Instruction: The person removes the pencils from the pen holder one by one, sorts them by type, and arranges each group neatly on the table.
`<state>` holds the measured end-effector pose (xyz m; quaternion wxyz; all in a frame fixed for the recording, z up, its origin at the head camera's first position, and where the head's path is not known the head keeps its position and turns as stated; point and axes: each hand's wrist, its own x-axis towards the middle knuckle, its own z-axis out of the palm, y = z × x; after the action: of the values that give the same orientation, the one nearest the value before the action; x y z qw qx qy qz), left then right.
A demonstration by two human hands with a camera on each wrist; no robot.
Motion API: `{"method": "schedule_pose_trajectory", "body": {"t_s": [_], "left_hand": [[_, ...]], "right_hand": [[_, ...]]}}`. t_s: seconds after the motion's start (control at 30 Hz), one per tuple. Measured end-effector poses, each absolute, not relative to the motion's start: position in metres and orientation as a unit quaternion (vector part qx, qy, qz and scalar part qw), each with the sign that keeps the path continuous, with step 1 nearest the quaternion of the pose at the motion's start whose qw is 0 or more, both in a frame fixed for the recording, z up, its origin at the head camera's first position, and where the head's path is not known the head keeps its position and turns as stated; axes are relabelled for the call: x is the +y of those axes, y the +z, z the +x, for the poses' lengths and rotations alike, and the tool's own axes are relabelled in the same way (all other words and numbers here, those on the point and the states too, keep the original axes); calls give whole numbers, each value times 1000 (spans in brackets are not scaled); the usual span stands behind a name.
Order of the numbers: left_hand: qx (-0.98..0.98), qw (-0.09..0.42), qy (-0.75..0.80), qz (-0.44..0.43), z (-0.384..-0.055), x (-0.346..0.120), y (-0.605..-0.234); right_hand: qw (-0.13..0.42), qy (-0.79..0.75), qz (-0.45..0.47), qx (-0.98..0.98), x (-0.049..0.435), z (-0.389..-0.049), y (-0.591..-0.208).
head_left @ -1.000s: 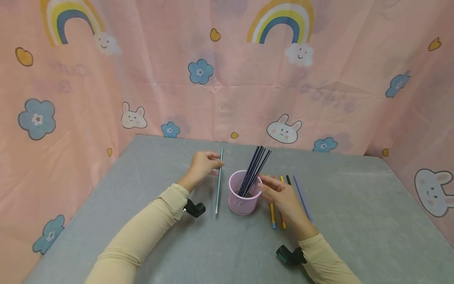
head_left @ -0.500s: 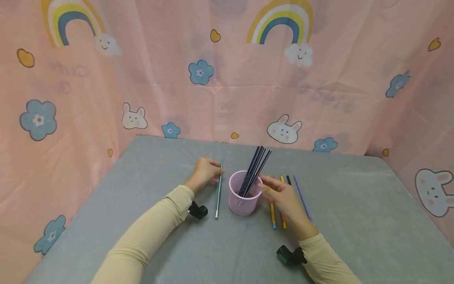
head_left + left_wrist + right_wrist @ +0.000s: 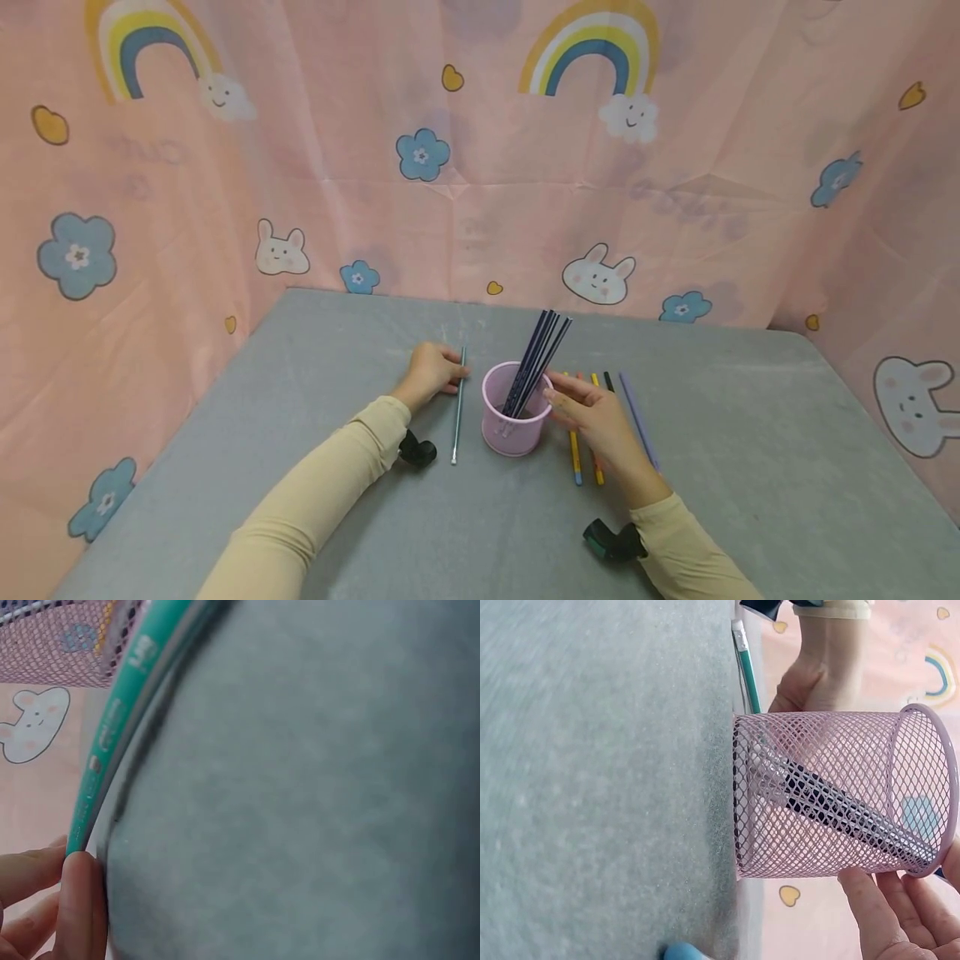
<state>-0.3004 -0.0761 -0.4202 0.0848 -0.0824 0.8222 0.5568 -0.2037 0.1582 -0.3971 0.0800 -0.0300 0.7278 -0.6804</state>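
In the head view, my left hand [image 3: 430, 372] pinches a teal pencil [image 3: 458, 421] near its far end, left of a pink mesh pencil cup [image 3: 513, 437]. Print on the pencil's teal barrel [image 3: 112, 727] shows in the left wrist view. My right hand [image 3: 596, 417] holds the cup from its right side, thumb at the rim and fingers against the mesh. The cup stands upright on the table. Several dark pencils [image 3: 532, 358] lean to the right inside it; through the mesh in the right wrist view, the dark pencils [image 3: 832, 806] lie slanted.
Right of the cup, partly behind my right hand, lie a yellow pencil [image 3: 575, 458], another yellow one [image 3: 597, 473], a black one [image 3: 608, 382] and a purple one [image 3: 640, 425]. A patterned pink curtain [image 3: 480, 225] hangs behind the grey table [image 3: 750, 433].
My left hand has drawn the teal pencil toward the table's front, still pinching it. The right hand and the cup have stayed in place.
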Motion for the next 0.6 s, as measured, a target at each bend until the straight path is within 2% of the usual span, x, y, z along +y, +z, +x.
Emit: {"method": "schedule_pose_trajectory", "body": {"t_s": [0.6], "left_hand": [[881,60,467,-56,-299,-74,-420]], "right_hand": [[80,-688,-31,721,158,-205,-399]]}}
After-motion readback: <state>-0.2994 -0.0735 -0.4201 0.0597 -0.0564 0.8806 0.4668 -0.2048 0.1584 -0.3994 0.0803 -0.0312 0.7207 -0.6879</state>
